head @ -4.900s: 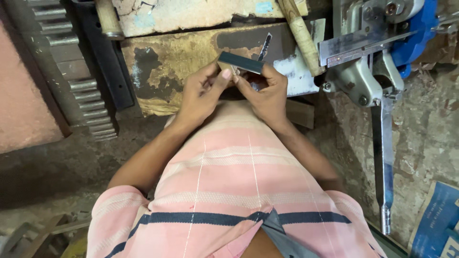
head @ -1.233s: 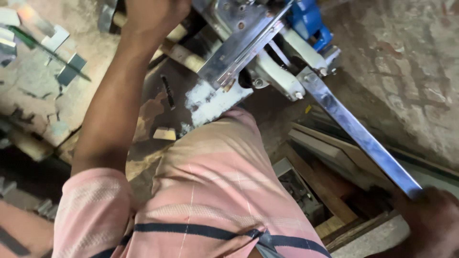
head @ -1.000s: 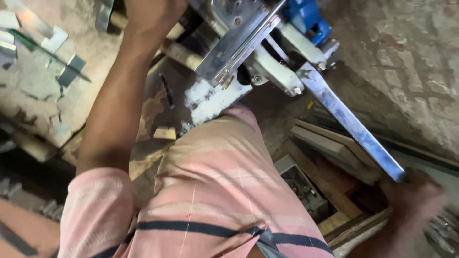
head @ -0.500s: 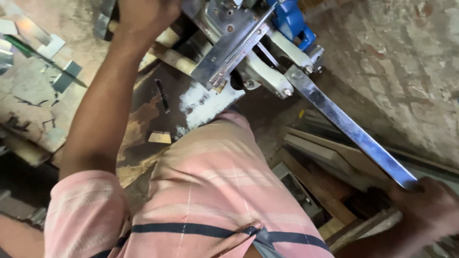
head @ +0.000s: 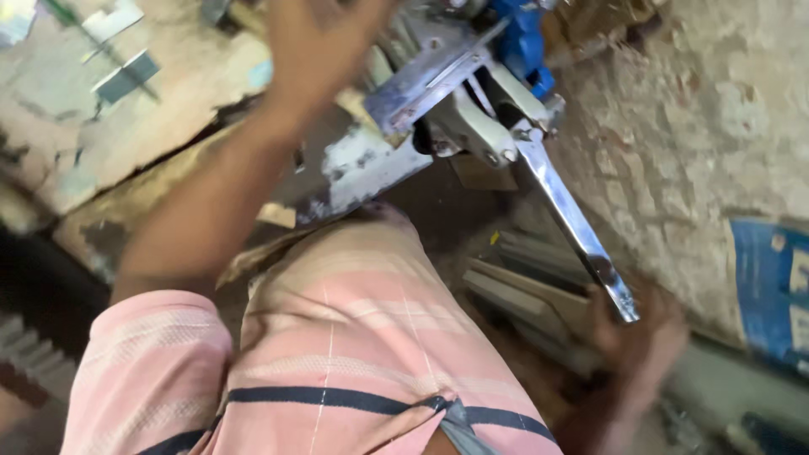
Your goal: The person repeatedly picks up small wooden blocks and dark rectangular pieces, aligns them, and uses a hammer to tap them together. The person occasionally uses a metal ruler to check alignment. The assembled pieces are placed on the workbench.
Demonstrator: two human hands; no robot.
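The left hand (head: 316, 46) is up at the top of the bench (head: 168, 143), fingers loosely spread and blurred, just left of the press (head: 455, 93); whether it touches anything there I cannot tell. The press sits at the bench's right edge, a grey metal body with a blue part (head: 518, 38) at its back and a white-painted base plate (head: 362, 168) jutting toward the person. From it a long shiny lever (head: 573, 223) slants down to the right, clear of the bench edge. The right hand (head: 636, 337) is low at the lever's free end, just beside or under its tip; it is smeared by motion, so I cannot say whether the fingers are around the lever or apart from it. A few small metal pieces (head: 122, 72) lie near the bench's top left corner. Below the lever, grey strips (head: 522, 295) are stacked on the floor by the rough wall (head: 699, 135). A blue sheet (head: 771, 286) leans at the right edge.
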